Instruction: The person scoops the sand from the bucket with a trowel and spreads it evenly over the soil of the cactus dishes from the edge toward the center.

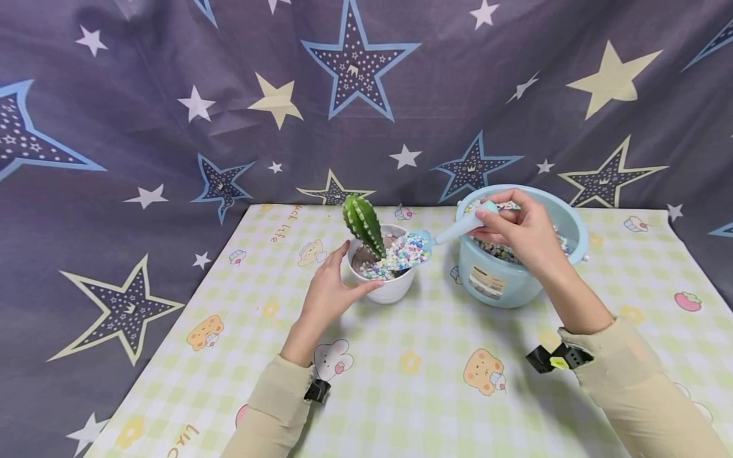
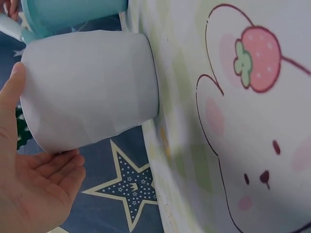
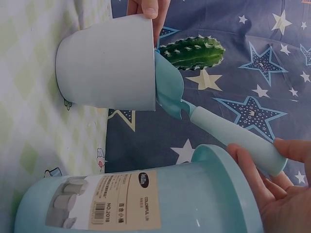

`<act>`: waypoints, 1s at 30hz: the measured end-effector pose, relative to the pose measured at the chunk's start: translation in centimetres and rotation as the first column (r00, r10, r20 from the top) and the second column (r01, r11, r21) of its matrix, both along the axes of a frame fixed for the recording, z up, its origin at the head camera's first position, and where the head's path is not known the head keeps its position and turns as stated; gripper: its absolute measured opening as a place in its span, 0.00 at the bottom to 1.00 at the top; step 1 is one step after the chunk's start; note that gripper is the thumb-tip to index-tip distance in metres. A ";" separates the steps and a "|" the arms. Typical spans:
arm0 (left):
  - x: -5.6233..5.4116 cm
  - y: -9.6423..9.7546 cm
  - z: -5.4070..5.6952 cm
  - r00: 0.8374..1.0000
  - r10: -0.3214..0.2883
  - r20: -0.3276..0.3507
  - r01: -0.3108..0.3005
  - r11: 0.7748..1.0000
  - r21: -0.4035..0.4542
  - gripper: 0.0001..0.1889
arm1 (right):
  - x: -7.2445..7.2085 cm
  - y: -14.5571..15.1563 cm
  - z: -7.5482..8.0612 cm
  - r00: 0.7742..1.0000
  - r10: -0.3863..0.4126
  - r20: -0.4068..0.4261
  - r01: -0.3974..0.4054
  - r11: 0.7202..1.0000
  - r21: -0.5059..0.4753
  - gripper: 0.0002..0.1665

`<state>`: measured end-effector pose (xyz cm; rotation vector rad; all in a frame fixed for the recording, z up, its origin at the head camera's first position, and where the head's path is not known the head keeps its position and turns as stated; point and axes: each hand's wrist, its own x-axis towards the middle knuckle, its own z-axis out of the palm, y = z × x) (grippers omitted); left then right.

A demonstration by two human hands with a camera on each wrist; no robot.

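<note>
A white flower pot (image 1: 392, 292) stands on the table with a green cactus (image 1: 364, 226) leaning left in its soil. My left hand (image 1: 331, 287) holds the pot from the left side, thumb at the front rim and fingers around the back. In my right hand (image 1: 528, 234) is the handle of a light-blue trowel (image 1: 456, 229), gripped near its end. The trowel's blade (image 3: 169, 85) lies over the pot's right rim, tipped toward the cactus and heaped with small multicoloured pebbles (image 1: 409, 249). More pebbles lie on the soil by the cactus's base.
Just right of the pot stands a light-blue bucket (image 1: 509, 294) holding more pebbles, partly under my right hand. A checked tablecloth (image 1: 401, 407) with cartoon prints covers the table. Behind it hangs a dark curtain (image 1: 229, 57) with stars.
</note>
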<state>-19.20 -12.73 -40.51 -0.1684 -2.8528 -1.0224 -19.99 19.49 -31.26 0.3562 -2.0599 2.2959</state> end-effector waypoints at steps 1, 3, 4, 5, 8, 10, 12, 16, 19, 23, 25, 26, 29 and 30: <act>0.0 0.0 0.0 1.000 0.001 -0.003 -0.001 1.000 0.001 0.57 | 0.0 0.0 0.0 1.000 0.000 -0.005 0.000 1.000 0.003 0.12; 0.1 0.1 -0.1 1.000 0.003 -0.009 -0.003 1.000 0.001 0.57 | 0.0 0.0 0.0 1.000 0.002 -0.015 -0.001 1.000 0.008 0.11; 0.1 0.2 0.0 1.000 0.003 -0.013 -0.003 1.000 0.001 0.57 | 0.0 0.0 0.0 1.000 0.003 -0.019 -0.003 1.000 0.010 0.11; 0.1 0.2 -0.1 1.000 0.005 -0.016 -0.005 1.000 0.000 0.56 | 0.0 0.0 0.0 1.000 0.003 -0.024 -0.003 1.000 0.013 0.11; 0.2 0.4 0.0 1.000 0.011 -0.023 -0.011 1.000 -0.002 0.56 | 0.1 0.1 0.0 1.000 0.004 -0.030 -0.003 1.000 0.022 0.09; 0.3 0.4 0.1 1.000 0.014 -0.026 -0.014 1.000 -0.007 0.56 | 0.1 0.1 0.1 0.999 0.002 -0.032 -0.001 1.000 0.031 0.08; 0.3 0.5 0.1 0.999 0.018 -0.028 -0.018 1.000 -0.012 0.56 | 0.1 0.0 0.1 0.999 -0.002 -0.033 0.003 0.999 0.040 0.08; 0.4 0.5 0.0 0.999 0.022 -0.033 -0.022 1.000 -0.019 0.56 | 0.2 0.0 0.3 0.999 -0.005 -0.034 0.007 0.999 0.051 0.11; 0.4 0.6 0.0 0.999 0.027 -0.038 -0.028 0.999 -0.017 0.56 | 0.2 0.0 0.4 0.999 -0.008 -0.031 0.009 0.998 0.060 0.13; 0.4 0.6 -0.1 0.999 0.032 -0.042 -0.033 0.999 -0.016 0.56 | 0.2 -0.1 0.5 0.999 -0.011 -0.031 0.013 0.997 0.073 0.13; 0.4 0.6 -0.2 0.998 0.035 -0.043 -0.036 0.999 -0.017 0.56 | 0.2 -0.1 0.5 0.999 -0.012 -0.033 0.014 0.997 0.075 0.13; 0.4 0.6 -0.2 0.998 0.037 -0.043 -0.037 0.999 -0.017 0.56 | 0.2 -0.1 0.5 0.999 -0.012 -0.035 0.015 0.997 0.076 0.13; 0.4 0.7 -0.3 0.998 0.040 -0.045 -0.040 0.999 -0.018 0.56 | 0.2 -0.1 0.5 0.999 -0.014 -0.039 0.017 0.997 0.080 0.13; 0.4 0.7 -0.3 0.998 0.040 -0.045 -0.041 0.999 -0.018 0.56 | 0.2 -0.1 0.5 0.999 -0.015 -0.039 0.018 0.996 0.083 0.12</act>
